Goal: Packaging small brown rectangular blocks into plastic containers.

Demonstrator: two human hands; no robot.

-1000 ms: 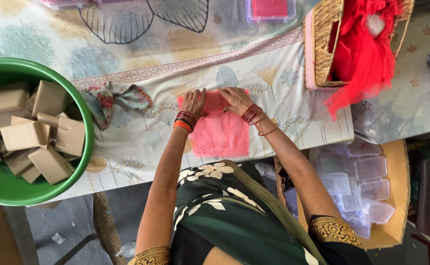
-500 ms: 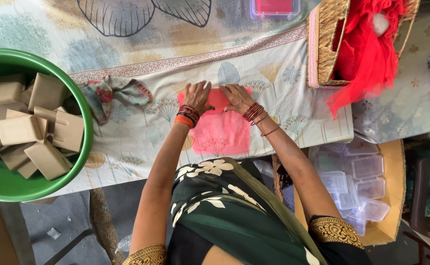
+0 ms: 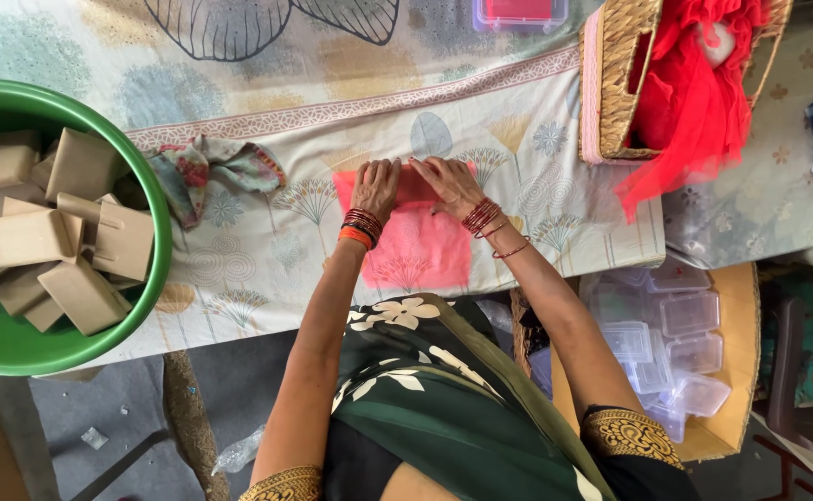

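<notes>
A square of red net cloth (image 3: 416, 250) lies flat on the leaf-patterned tablecloth (image 3: 267, 260) in front of me. My left hand (image 3: 376, 186) and my right hand (image 3: 448, 184) rest side by side on its far edge. Their fingers curl over a folded, thicker strip of the cloth and grip it. What lies under the fold is hidden. Both wrists carry red bangles.
A green tub (image 3: 158, 241) full of several tan blocks (image 3: 31, 237) stands at the left. A crumpled patterned rag (image 3: 216, 172) lies beside it. At the right a wicker basket (image 3: 611, 93) holds more red net (image 3: 694, 102). A cardboard box of clear lidded tubs (image 3: 680, 339) sits below the table edge.
Both hands stay on the far edge of the red cloth, with the fingers drawn a little closer together over the fold. The view has shifted slightly.
</notes>
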